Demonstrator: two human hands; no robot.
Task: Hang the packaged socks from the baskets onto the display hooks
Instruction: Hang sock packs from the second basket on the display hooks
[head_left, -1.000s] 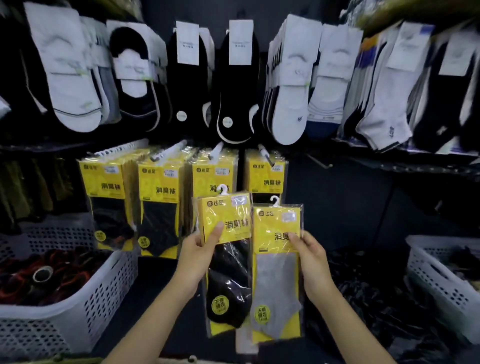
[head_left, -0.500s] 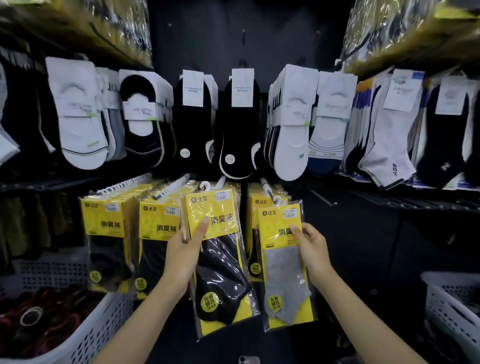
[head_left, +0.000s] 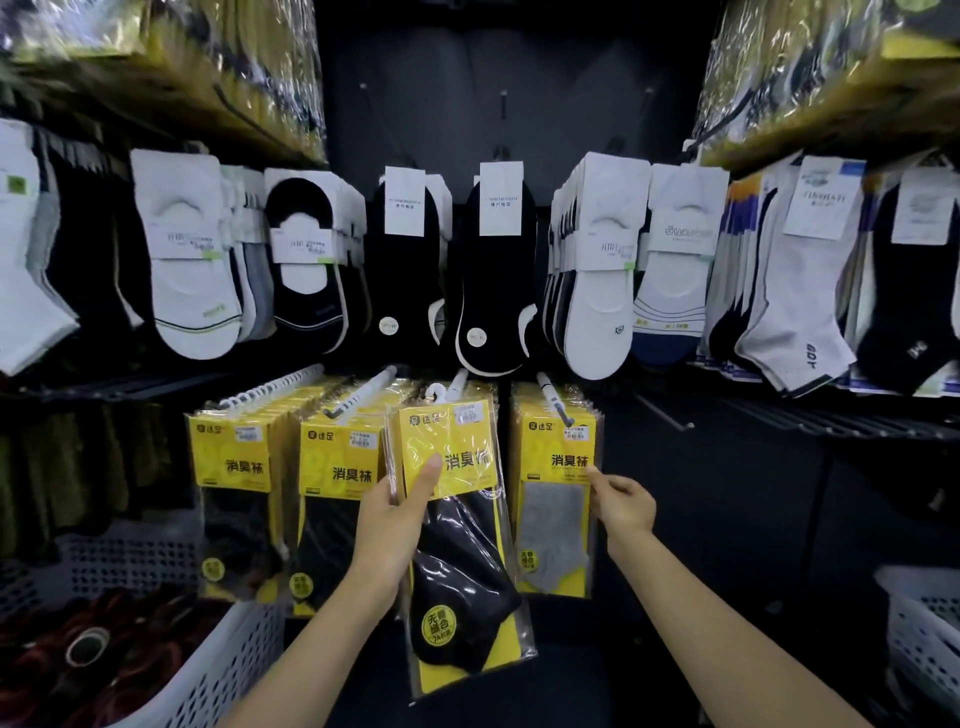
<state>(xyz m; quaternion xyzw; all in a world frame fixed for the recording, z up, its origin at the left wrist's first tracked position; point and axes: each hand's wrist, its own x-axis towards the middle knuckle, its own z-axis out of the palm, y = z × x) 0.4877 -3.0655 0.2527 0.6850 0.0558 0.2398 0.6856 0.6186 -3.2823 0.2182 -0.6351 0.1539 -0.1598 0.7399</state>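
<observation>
My left hand (head_left: 395, 525) grips a yellow-carded pack of black socks (head_left: 457, 525) by its left edge, thumb on the front. The pack's white hanger loop (head_left: 434, 392) is right at the tip of the third white display hook (head_left: 458, 380); I cannot tell if it is threaded on. My right hand (head_left: 621, 501) pinches the right edge of a grey sock pack (head_left: 553, 499), which sits at the front of the row on the fourth hook (head_left: 548, 397). Two more hooks to the left carry full rows of the same yellow packs (head_left: 231, 457).
A white basket (head_left: 223, 670) with dark red items stands at the lower left, another white basket (head_left: 924, 623) at the lower right. Rows of white and black socks (head_left: 498, 270) hang above. A bare dark hook (head_left: 667, 415) sticks out right of the yellow rows.
Both hands rose and moved forward with their packs. The grey pack went from held in the air to the front of the right row; the black pack's loop reached the third hook.
</observation>
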